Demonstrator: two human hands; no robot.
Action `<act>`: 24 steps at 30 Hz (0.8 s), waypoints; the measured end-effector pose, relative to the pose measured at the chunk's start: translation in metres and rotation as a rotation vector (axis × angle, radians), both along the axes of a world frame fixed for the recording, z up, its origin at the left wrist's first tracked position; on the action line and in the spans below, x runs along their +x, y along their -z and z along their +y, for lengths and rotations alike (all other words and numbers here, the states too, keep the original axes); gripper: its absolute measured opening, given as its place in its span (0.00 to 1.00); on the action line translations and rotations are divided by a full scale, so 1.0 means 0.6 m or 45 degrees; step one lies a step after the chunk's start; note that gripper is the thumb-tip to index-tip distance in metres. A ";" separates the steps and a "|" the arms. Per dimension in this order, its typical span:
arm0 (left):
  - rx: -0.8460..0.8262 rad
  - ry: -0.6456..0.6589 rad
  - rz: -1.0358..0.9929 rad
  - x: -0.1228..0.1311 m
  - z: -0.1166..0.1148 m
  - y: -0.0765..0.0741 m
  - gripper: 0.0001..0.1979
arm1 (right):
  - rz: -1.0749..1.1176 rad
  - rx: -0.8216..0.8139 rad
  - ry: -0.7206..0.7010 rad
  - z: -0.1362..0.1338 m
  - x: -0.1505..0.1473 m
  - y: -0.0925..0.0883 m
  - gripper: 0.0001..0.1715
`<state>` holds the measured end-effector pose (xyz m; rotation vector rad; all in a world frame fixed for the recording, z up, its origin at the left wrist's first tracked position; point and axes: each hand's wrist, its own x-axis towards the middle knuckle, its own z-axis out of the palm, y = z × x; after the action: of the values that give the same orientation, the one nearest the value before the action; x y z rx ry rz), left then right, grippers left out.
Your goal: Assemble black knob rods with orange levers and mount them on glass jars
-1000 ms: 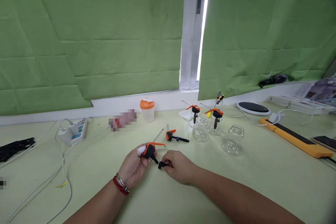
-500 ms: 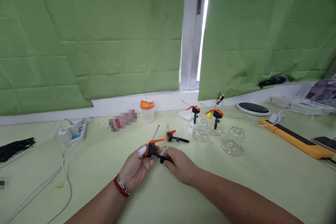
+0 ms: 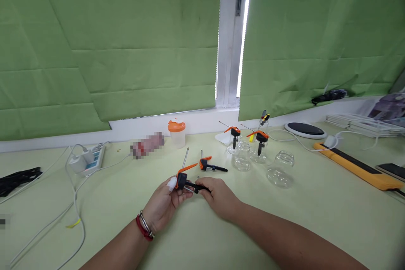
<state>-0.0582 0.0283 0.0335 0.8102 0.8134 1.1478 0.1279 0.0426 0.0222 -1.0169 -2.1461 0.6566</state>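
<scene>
My left hand (image 3: 169, 202) holds a black and orange spray head (image 3: 182, 180) by its body, a white wrap on one finger. Its thin metal nozzle points up and away. My right hand (image 3: 218, 196) is closed on the black tube end of the same spray head. Just beyond lies a second spray head (image 3: 205, 164) on the table. Two glass bottles fitted with spray heads (image 3: 234, 133) (image 3: 261, 137) stand further back to the right. Nearer are two open glass bottles (image 3: 242, 160) (image 3: 281, 171).
An orange-lidded cup (image 3: 177, 135) stands near the wall. Left are a power strip (image 3: 96, 160), white cables and a black cable bundle (image 3: 20, 180). Right are a yellow-orange bar (image 3: 357, 168), a round white pad (image 3: 305, 130) and a jar of screwdrivers (image 3: 263, 124).
The spray head has turned slightly in my hands, its nozzle now steeper. My right hand has shifted a little along the black tube, and its fingers have changed position.
</scene>
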 end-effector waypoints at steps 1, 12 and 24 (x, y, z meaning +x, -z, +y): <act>0.004 0.000 0.001 0.001 -0.001 -0.001 0.12 | 0.010 -0.001 -0.010 0.000 0.000 0.000 0.12; 0.057 -0.169 0.367 0.004 -0.009 -0.004 0.26 | -0.060 0.046 -0.054 0.005 0.001 0.012 0.20; 0.178 -0.130 0.597 0.012 -0.011 -0.006 0.31 | -0.067 0.112 -0.085 0.001 -0.002 0.012 0.19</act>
<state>-0.0513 0.0216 0.0373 1.1901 1.1804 1.1284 0.1269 0.0431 0.0147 -0.9283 -2.2428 0.5669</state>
